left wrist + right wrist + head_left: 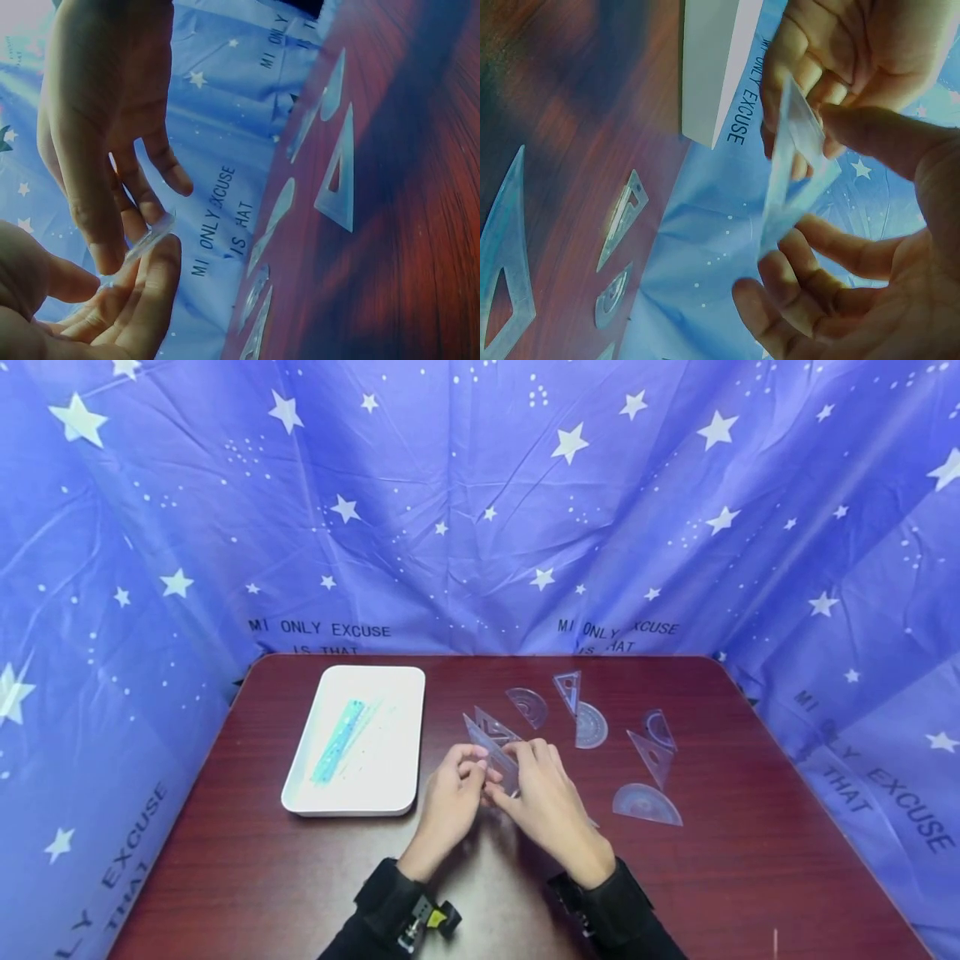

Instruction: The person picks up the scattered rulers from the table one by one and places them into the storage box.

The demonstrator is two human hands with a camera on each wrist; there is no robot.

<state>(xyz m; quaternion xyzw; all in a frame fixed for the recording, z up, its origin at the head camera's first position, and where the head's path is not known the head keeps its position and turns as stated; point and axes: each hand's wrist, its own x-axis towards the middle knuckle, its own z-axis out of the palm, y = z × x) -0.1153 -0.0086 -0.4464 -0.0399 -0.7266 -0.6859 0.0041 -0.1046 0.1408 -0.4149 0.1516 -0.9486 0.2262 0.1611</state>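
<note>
Both hands meet above the middle of the table around a clear plastic set square with a triangular cut-out. My left hand pinches it from one side, fingers behind it in the right wrist view. On the other side, my right hand has its thumb on one edge and fingertips at the far corner. Seen from the head, the set square slants up between the two hands. Just beyond it lies another clear set square, partly covered by the hands in the head view.
A white tray at left holds a blue ruler and a fainter clear strip. Protractors and set squares lie scattered at right, some overlapping. A starry blue curtain hangs behind the table.
</note>
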